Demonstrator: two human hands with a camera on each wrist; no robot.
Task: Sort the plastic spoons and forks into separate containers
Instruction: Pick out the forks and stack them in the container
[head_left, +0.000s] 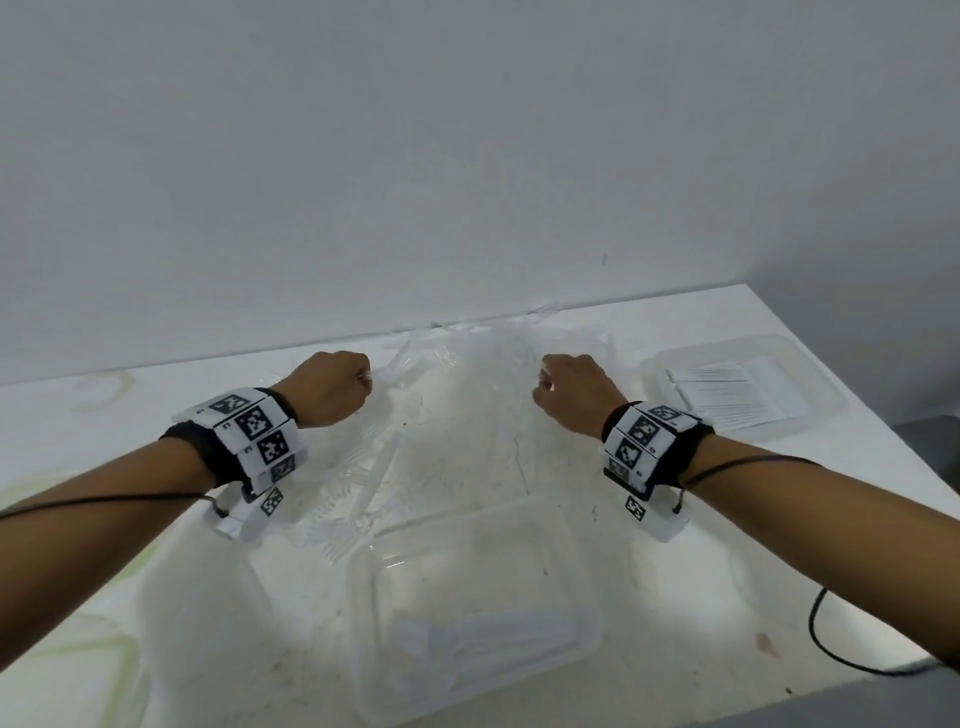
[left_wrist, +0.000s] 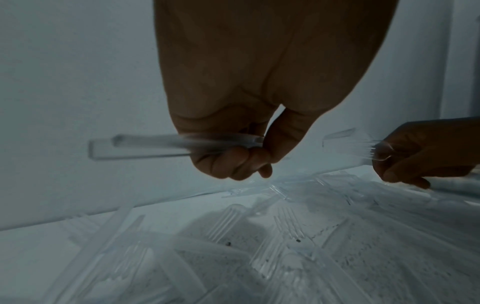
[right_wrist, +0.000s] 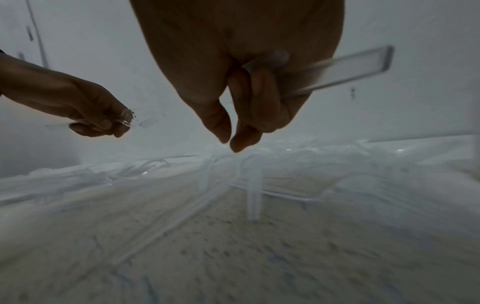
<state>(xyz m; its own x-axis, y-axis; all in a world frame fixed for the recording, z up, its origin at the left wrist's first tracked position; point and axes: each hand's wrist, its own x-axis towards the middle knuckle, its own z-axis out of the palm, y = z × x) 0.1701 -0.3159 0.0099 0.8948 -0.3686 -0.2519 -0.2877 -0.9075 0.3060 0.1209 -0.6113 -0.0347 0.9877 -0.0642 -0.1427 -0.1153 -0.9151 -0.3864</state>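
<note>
The left hand has its grip curled round a clear plastic handle whose long axis lies level, free end toward 9 o'clock in the left wrist view. The right hand grips another clear handle, slanting up toward 2 o'clock in its wrist view; which utensils they are I cannot tell. Loose forks lie scattered on the speckled white tabletop against a plain pale wall, with a clear container at 6 o'clock and another holding white cards at 3 o'clock.
</note>
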